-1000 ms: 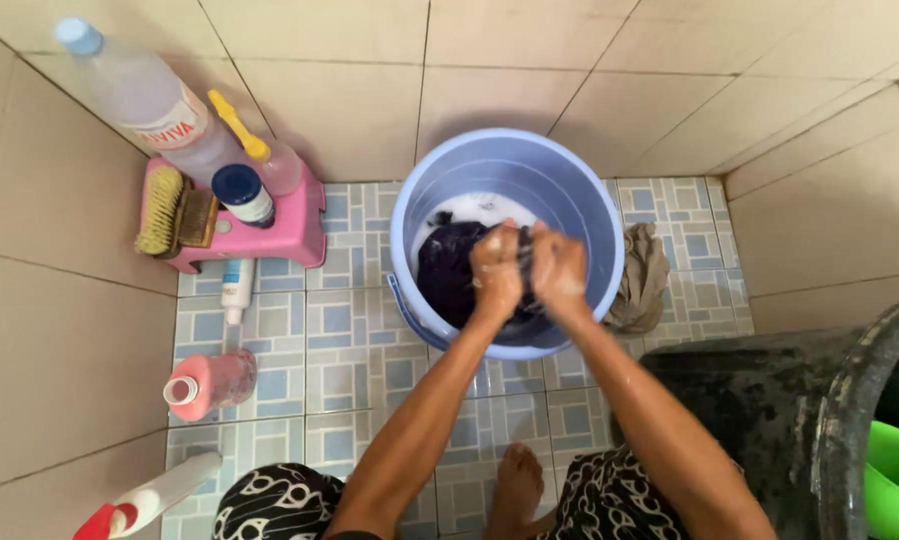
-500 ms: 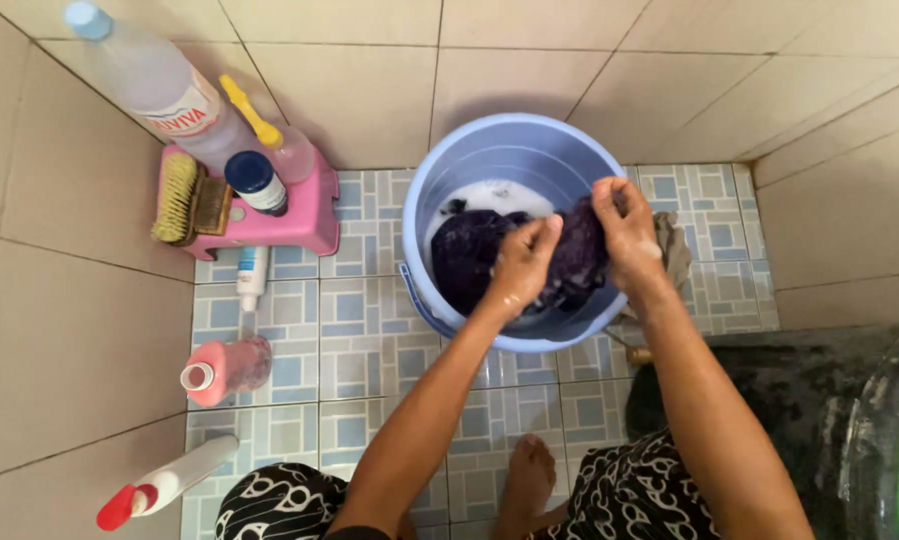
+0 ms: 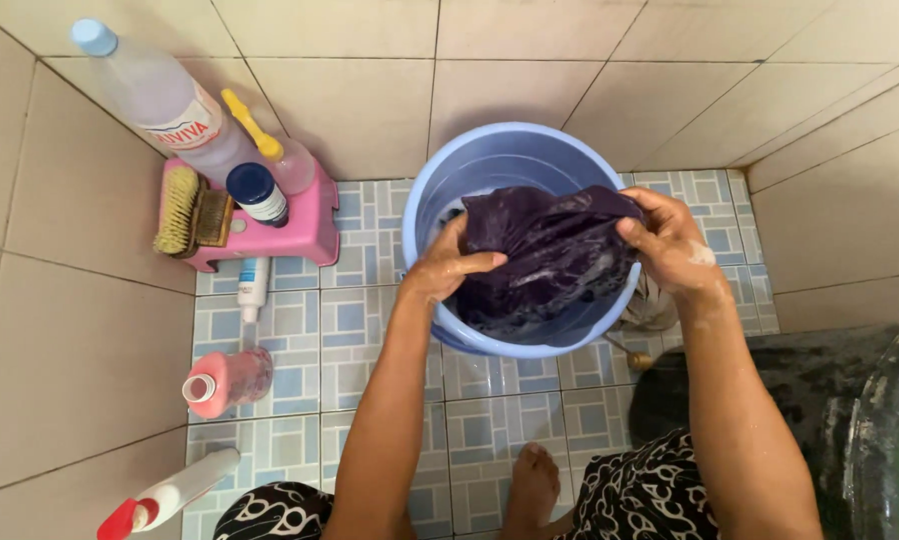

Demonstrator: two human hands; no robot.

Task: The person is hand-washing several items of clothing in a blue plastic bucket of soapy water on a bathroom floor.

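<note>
Stretching a wet purple cloth (image 3: 550,255) over the blue bucket (image 3: 470,165), both hands pinch it at opposite ends. The left hand (image 3: 448,268) has its grip closed on the cloth's left edge, at the bucket's near-left rim; the right hand (image 3: 670,245) has its grip closed on the right edge, above the right rim. The cloth's long axis runs left to right across the bucket, its lower part sagging inside, streaked with suds. The bucket stands on the tiled floor (image 3: 370,350) against the back wall. A pink stool (image 3: 295,225) in the floor's far-left corner carries a brush (image 3: 180,210) and bottles. A pale rag (image 3: 650,305), possibly a garment, lies just right of the bucket.
</note>
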